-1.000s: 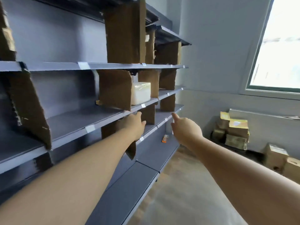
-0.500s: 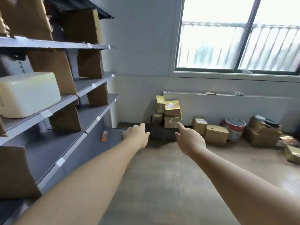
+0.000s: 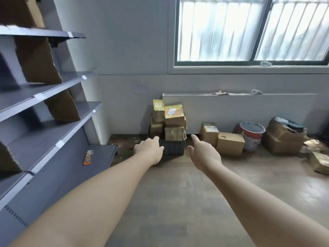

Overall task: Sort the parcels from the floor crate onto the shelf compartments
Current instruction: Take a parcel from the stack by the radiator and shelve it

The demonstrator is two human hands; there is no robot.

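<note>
Fingers of the left hand [image 3: 149, 150] and of the right hand [image 3: 204, 155] are straight and loosely apart. They pinch nothing and touch nothing, and both arms reach forward toward 12 o'clock. Below them the brown floor [image 3: 178, 202] fills the lower half of the view and lies open from 6 o'clock up to the far white wall [image 3: 128, 50]. At 1 o'clock a wide window [image 3: 249, 29] sits high in this wall, and a long low white casing [image 3: 249, 111] runs under it. From 8 to 10 o'clock stands the grey shelf [image 3: 44, 132], with its boards cut into compartments by upright cardboard dividers [image 3: 37, 59]. At 12 o'clock, against the wall and farther away than the hands, stands the dark floor crate [image 3: 173, 147]. In it the parcels [image 3: 173, 114], brown and yellow-gold, are piled higher than its rim. From 1 to 2 o'clock the wall side is crowded: two cardboard boxes [image 3: 230, 142] just beside the crate, then a paint bucket [image 3: 251, 134], then an open carton [image 3: 283, 138]. A gold parcel [image 3: 320, 163] lies alone at 3 o'clock. An orange cutter [image 3: 87, 158] rests on the lowest shelf board at 9 o'clock. This board's corner comes near the crate's left side, and between it and the boxes a strip of floor leads straight to the crate.
</note>
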